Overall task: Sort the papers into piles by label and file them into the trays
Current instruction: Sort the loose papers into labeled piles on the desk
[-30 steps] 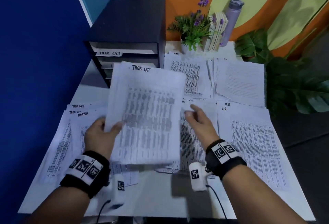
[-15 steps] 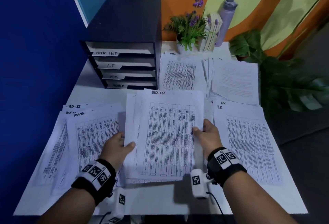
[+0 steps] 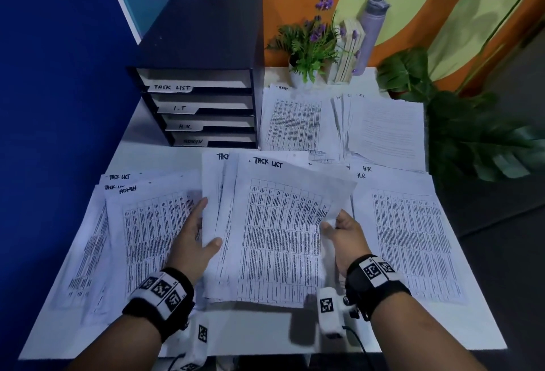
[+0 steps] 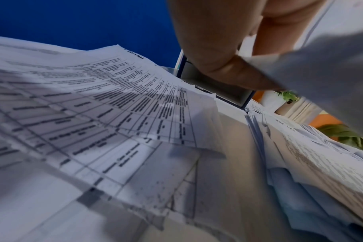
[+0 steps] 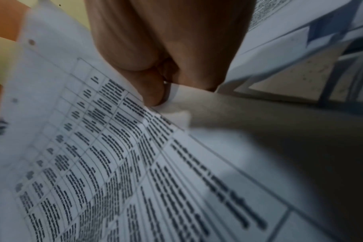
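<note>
Both hands hold a sheaf of printed sheets headed "TASK LIST" [image 3: 277, 235] at the middle of the white table [image 3: 265, 332], its top corner lifted and curling on the right. The left hand [image 3: 193, 241] grips the sheaf's left edge, thumb lying over the front of the outer pages and fingers behind them (the left wrist view shows a finger running under the paper). The right hand [image 3: 346, 238] pinches the right edge of the top sheet, thumb on the printed face and fingers curled beneath; the right wrist view shows that pinch close up, though blurred.

To the left of the sheaf lies a spread pile topped by an "ADMIN" sheet [image 3: 153, 232], with "TASK LIST" headings peeping out behind it. To the right lies an "H.R." pile [image 3: 413, 241]. Farther back are another "ADMIN" pile [image 3: 298, 120] and, just beside it, an "I.T" pile [image 3: 386, 129].

The dark tray cabinet [image 3: 203, 46] stands at the table's back left against the blue wall, its four trays labelled from top to bottom TASK LIST, I.T, H.R. and ADMIN. Behind the papers stand a small potted plant with purple flowers [image 3: 309, 46], some upright books [image 3: 348, 49] and a lilac water bottle [image 3: 373, 25].
</note>
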Demonstrator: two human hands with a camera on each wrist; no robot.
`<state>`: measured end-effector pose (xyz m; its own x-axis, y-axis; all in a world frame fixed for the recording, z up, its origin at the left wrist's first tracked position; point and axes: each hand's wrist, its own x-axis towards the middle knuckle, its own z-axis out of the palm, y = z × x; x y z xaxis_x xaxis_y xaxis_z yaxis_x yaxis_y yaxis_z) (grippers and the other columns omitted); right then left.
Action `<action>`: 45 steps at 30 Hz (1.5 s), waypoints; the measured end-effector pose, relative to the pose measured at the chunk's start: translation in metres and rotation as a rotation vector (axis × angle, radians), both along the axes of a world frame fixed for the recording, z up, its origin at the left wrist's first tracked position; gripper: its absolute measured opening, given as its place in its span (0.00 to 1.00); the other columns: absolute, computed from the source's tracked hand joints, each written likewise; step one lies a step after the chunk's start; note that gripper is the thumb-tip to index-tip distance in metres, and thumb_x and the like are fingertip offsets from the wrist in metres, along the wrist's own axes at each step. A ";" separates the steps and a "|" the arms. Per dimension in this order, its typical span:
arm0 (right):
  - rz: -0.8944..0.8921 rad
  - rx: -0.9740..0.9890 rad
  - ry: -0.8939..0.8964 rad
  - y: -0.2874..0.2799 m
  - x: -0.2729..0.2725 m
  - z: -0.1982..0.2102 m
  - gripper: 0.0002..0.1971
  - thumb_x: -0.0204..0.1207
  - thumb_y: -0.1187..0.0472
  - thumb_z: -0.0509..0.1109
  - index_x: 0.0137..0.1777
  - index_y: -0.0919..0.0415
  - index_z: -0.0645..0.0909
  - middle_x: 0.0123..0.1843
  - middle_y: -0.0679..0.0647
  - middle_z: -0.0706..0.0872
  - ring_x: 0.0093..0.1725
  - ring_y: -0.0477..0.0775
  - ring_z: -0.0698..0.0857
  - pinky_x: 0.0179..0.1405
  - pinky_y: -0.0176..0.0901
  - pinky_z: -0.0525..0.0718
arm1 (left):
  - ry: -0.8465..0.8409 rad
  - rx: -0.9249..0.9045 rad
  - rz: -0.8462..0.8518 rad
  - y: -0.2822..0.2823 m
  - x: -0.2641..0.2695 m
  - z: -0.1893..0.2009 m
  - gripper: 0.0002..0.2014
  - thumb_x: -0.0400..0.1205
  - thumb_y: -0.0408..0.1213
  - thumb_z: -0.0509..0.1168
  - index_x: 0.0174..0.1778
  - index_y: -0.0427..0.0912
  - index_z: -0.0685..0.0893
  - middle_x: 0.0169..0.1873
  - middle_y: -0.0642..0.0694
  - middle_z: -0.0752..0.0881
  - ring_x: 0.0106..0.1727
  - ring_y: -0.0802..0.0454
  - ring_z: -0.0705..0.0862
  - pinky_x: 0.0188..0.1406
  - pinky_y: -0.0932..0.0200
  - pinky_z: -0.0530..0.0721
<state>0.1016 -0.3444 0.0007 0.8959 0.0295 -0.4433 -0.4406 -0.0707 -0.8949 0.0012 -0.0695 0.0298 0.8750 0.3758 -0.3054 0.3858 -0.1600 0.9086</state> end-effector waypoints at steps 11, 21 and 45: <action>0.047 0.082 -0.056 0.004 0.003 -0.007 0.16 0.79 0.76 0.65 0.59 0.58 0.83 0.57 0.53 0.90 0.58 0.53 0.86 0.64 0.49 0.79 | 0.121 0.069 0.106 -0.003 0.003 -0.008 0.07 0.79 0.43 0.72 0.40 0.45 0.85 0.52 0.47 0.88 0.62 0.45 0.82 0.65 0.54 0.73; -0.024 0.021 -0.048 0.005 0.002 -0.013 0.11 0.75 0.77 0.69 0.54 0.67 0.84 0.49 0.59 0.90 0.51 0.57 0.86 0.57 0.47 0.81 | 0.123 -0.036 0.267 -0.001 0.006 -0.003 0.09 0.73 0.37 0.77 0.44 0.38 0.86 0.42 0.43 0.91 0.47 0.41 0.89 0.54 0.42 0.86; 0.024 0.246 0.077 0.013 0.018 0.005 0.37 0.79 0.62 0.71 0.83 0.46 0.56 0.73 0.52 0.74 0.69 0.51 0.79 0.79 0.59 0.69 | -0.208 0.163 -0.355 -0.050 0.044 0.083 0.34 0.81 0.33 0.69 0.73 0.72 0.65 0.65 0.64 0.81 0.64 0.68 0.80 0.64 0.67 0.77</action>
